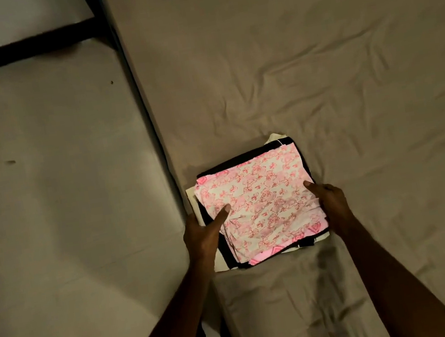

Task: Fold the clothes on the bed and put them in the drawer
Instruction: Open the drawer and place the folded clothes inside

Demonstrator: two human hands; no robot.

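Note:
A stack of folded clothes [261,205] lies near the left edge of the bed [316,67]. A pink and white floral cloth is on top, with black and cream pieces under it. My left hand [204,236] grips the stack's left side, thumb on the floral cloth and fingers hidden beneath. At the stack's right side, my right hand [331,202] holds it the same way, thumb on top. No drawer is in view.
The bed is covered with a wrinkled beige sheet. A dark bed frame rail [143,108] runs along its left edge. Pale floor [48,208] lies to the left, with a dark bar [16,53] across the upper left.

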